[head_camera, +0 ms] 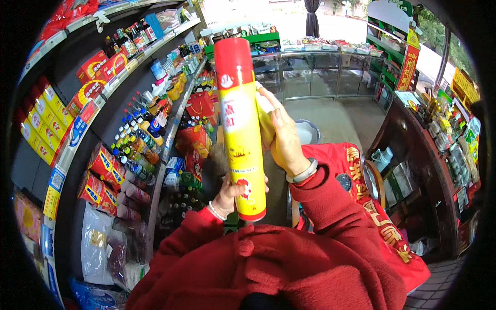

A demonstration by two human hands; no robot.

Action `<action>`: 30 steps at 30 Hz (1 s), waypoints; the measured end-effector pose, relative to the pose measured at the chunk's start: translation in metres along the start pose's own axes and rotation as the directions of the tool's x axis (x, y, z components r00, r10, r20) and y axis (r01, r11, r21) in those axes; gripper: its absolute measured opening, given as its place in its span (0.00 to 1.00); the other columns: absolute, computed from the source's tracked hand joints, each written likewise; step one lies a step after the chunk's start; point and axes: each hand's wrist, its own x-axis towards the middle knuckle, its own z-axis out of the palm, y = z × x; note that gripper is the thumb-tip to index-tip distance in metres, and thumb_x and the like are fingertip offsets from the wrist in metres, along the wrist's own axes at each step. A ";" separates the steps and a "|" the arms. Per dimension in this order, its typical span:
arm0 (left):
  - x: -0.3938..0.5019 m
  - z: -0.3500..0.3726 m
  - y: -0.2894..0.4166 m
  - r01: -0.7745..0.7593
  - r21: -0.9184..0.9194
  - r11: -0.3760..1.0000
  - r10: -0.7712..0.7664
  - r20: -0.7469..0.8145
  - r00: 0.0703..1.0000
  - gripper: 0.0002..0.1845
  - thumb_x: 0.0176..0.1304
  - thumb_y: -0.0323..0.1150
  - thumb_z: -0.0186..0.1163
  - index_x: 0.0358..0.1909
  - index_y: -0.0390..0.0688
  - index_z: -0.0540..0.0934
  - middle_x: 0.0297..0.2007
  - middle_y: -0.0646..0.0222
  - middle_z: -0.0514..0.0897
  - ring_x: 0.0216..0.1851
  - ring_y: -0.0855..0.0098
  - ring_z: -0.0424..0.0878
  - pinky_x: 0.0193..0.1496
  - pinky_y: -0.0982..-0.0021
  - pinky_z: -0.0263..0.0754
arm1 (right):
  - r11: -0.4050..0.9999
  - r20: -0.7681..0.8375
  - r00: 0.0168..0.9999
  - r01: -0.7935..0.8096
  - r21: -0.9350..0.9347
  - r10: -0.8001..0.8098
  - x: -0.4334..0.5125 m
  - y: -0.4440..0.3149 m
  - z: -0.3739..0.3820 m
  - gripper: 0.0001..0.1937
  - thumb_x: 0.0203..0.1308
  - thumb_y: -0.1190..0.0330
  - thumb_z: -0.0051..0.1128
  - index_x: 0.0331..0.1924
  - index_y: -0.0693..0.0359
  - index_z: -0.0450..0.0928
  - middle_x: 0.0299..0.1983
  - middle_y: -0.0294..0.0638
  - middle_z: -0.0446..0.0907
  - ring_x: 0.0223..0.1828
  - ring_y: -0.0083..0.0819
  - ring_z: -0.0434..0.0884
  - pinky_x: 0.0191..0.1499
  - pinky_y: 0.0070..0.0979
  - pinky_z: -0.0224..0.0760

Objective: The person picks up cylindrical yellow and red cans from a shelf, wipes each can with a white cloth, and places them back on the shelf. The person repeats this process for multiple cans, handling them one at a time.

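A tall spray can [241, 143], yellow with a red cap and a red base rim, stands nearly upright in front of my chest. My left hand [228, 195] grips its lower part, with the thumb across the front and fingertips showing at the far side. Against the can's upper right side, my right hand [286, 141] presses what looks like a pale yellow-green folded cloth [265, 116]. Most of that cloth is hidden by the fingers and the can. The can bears printed writing and a small cartoon figure.
Shelves on the left hold similar yellow cans [44, 120], drink bottles [135, 147] and red instant-noodle tubs [99, 190]. Glass display counters [310, 75] stand ahead, with a basin [308, 131] on the floor. To the right are a red cloth [329, 151] draped over a chair and a dark wooden counter [418, 155].
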 end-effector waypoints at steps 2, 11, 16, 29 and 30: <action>0.003 0.001 0.003 -0.027 -0.004 1.000 0.027 -0.048 0.998 0.37 0.52 0.44 0.72 0.60 0.37 0.71 0.48 0.56 0.83 0.45 0.59 0.86 0.47 0.60 0.84 | 0.981 0.003 0.998 0.062 -0.186 -0.063 -0.005 0.007 0.002 0.32 0.76 0.48 0.38 0.71 0.66 0.63 0.70 0.44 0.65 0.67 0.30 0.68 0.64 0.26 0.64; 0.016 0.013 0.022 -0.185 0.214 0.959 0.241 -0.278 0.930 0.22 0.60 0.36 0.63 0.54 0.39 0.74 0.40 0.66 0.82 0.39 0.71 0.84 0.43 0.69 0.82 | 0.920 0.120 0.992 0.082 -0.382 -0.038 -0.037 0.019 0.004 0.19 0.71 0.71 0.52 0.64 0.57 0.76 0.74 0.44 0.57 0.69 0.32 0.64 0.58 0.21 0.68; 0.025 0.007 0.038 -0.228 0.278 0.933 0.327 -0.393 0.860 0.18 0.62 0.33 0.61 0.52 0.38 0.75 0.42 0.66 0.83 0.40 0.72 0.84 0.44 0.68 0.82 | 0.974 -0.172 0.959 -0.226 0.008 0.224 -0.058 0.028 -0.001 0.27 0.66 0.75 0.57 0.70 0.60 0.66 0.61 0.40 0.74 0.56 0.27 0.76 0.52 0.22 0.74; 0.055 0.013 0.043 -0.384 0.340 0.859 0.495 -0.351 0.795 0.21 0.65 0.28 0.64 0.58 0.37 0.71 0.47 0.65 0.81 0.46 0.72 0.82 0.49 0.70 0.79 | 0.688 0.097 0.966 0.240 -0.685 -0.241 -0.069 0.036 0.017 0.32 0.61 0.62 0.64 0.68 0.65 0.67 0.70 0.57 0.63 0.71 0.51 0.64 0.71 0.40 0.57; 0.052 0.010 0.045 -0.394 0.370 0.841 0.518 -0.343 0.784 0.21 0.65 0.29 0.63 0.58 0.38 0.71 0.48 0.65 0.81 0.46 0.71 0.82 0.50 0.69 0.79 | 0.732 0.045 0.977 0.187 -0.655 -0.209 -0.070 0.041 0.017 0.31 0.63 0.62 0.63 0.67 0.65 0.67 0.69 0.56 0.65 0.70 0.48 0.66 0.70 0.38 0.59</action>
